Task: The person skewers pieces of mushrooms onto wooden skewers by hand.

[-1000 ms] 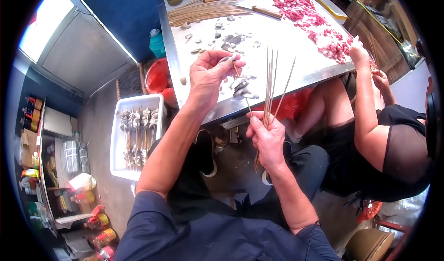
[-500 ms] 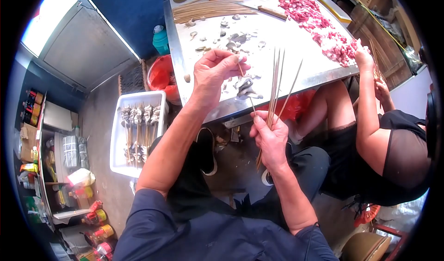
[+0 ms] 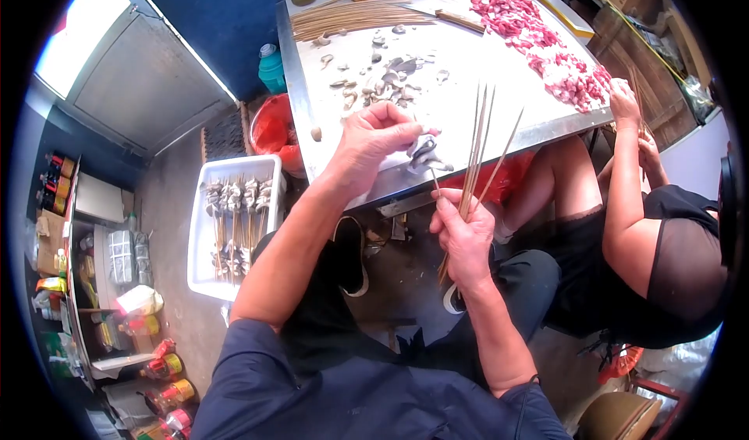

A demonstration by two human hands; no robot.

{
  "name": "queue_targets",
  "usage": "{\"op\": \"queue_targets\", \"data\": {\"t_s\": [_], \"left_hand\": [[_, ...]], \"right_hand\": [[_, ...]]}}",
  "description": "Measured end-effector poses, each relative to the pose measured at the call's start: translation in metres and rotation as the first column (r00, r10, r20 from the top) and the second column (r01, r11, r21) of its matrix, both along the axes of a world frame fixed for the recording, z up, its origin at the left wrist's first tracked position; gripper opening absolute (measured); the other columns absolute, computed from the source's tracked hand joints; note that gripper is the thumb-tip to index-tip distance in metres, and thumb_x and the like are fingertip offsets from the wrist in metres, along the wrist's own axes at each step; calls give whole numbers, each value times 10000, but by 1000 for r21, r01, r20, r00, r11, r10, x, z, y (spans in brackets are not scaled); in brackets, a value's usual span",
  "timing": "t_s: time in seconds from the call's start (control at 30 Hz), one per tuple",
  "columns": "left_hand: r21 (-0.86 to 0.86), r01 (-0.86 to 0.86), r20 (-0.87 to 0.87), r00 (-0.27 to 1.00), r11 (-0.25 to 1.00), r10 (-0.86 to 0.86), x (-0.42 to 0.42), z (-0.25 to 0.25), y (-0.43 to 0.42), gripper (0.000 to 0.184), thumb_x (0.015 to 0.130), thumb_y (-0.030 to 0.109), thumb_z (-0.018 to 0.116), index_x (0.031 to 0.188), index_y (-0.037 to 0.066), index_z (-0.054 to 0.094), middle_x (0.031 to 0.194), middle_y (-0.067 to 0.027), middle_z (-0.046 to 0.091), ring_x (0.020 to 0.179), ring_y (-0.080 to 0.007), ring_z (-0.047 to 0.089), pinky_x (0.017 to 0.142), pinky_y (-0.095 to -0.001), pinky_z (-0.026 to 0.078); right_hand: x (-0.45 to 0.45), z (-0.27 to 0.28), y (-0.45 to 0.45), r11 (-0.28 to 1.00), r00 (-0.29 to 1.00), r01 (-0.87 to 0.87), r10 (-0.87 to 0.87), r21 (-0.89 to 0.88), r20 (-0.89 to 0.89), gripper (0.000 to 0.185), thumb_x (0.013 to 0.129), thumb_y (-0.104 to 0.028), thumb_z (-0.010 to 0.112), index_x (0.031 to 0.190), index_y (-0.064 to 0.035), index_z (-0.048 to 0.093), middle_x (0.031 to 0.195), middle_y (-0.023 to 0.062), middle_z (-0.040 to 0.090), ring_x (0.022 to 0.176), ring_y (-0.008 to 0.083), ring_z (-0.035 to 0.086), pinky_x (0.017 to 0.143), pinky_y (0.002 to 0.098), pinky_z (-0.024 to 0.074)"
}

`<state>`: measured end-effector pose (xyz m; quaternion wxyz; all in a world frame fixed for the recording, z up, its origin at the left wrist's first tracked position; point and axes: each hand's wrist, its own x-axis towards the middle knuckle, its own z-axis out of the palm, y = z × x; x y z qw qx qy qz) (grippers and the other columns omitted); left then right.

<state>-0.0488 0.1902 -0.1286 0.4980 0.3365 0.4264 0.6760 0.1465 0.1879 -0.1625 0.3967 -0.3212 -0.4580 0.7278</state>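
Observation:
My right hand (image 3: pixel 464 237) is closed round a bundle of thin wooden skewers (image 3: pixel 477 155) that point up toward the table. Held apart at its thumb and forefinger, one skewer carries several folded grey-and-white pieces (image 3: pixel 424 156) that look like oyster mushroom. At this skewer's top end my left hand (image 3: pixel 376 140) is pinched on a mushroom piece, mostly hidden by the fingers. More loose mushroom pieces (image 3: pixel 398 81) lie on the white tabletop (image 3: pixel 460 58) just beyond my left hand.
Loose skewers (image 3: pixel 343 20), a knife (image 3: pixel 460 22) and a heap of red-and-white cut meat (image 3: pixel 546 58) lie on the table. A white tray (image 3: pixel 195 245) of filled skewers stands on the left, by a red bag (image 3: pixel 269 128). A co-worker (image 3: pixel 655 260) sits at right, holding skewers.
My left hand has moved right and down, from above the skewer's tip onto its top end. My right hand has shifted slightly right. The co-worker's upper hand has moved a little right.

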Motion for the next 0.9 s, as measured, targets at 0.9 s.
{"op": "queue_targets", "data": {"t_s": [0.9], "left_hand": [[65,-230,-244,940,971,239,-37,7,16,112,860,-22,627,968,-39,603,875,-125,656,793,-214,689,712,-293,574]], "right_hand": [[0,-1,-4,998,999,-39,38,-52,-26,126,951,-133,579,994,-22,620,638,9,574,433,0,375,398,152,256]]}}
